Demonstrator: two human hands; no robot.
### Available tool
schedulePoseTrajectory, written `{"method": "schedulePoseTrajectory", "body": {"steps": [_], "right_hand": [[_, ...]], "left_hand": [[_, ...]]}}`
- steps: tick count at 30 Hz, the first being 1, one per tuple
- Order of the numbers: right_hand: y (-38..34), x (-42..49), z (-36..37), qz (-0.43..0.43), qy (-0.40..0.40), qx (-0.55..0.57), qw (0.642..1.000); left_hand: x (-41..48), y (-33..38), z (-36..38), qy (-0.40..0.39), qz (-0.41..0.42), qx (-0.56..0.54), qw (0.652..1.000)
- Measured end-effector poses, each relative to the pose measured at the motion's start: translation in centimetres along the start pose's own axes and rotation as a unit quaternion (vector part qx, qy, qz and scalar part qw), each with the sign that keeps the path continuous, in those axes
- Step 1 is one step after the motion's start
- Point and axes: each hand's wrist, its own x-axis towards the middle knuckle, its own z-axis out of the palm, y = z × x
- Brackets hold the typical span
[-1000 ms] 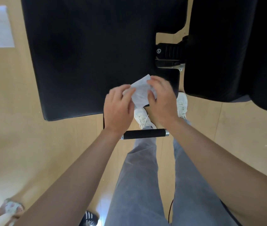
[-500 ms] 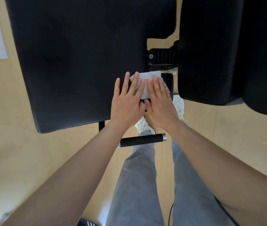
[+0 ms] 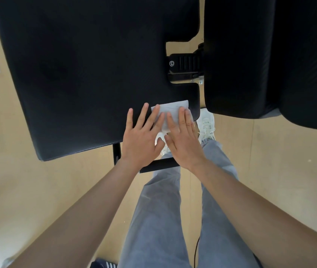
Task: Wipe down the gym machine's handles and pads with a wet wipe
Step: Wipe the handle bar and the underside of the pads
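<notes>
A thin white wet wipe (image 3: 173, 110) is pressed flat on the near right corner of the large black padded bench (image 3: 86, 74). It is held down by both hands, released and flat. The left hand (image 3: 141, 140) is spread, and the right hand (image 3: 182, 144) is laid just beside it. A short black foam handle (image 3: 159, 165) is seen under the wrists.

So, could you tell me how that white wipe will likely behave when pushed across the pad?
Probably floppy and light: the wipe lies thin and flat on the pad. Pushed, it may bunch unless pinned flat, as the left hand and right hand do. It should slide on the smooth-looking pad.
</notes>
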Motion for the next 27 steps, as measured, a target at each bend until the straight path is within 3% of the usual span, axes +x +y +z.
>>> {"method": "schedulePoseTrajectory", "body": {"steps": [7,16,21,27], "right_hand": [[0.8,5.5,-2.3,-0.023,0.036,-0.012,0.999],[1.4,0.3,-0.1,-0.008,0.028,0.001,1.0],[-1.5,0.0,0.4,-0.091,0.016,-0.027,0.995],[-3.7,2.1,-0.6,-0.172,0.027,0.03,0.984]], "left_hand": [[4.0,-0.8,-1.4,0.037,-0.061,-0.01,0.997],[-0.1,1.3,0.9,0.015,-0.001,0.002,1.0],[-4.1,-0.3,1.2,0.024,-0.072,0.023,0.997],[-6.4,-1.9,0.3,0.061,-0.163,0.007,0.985]]}}
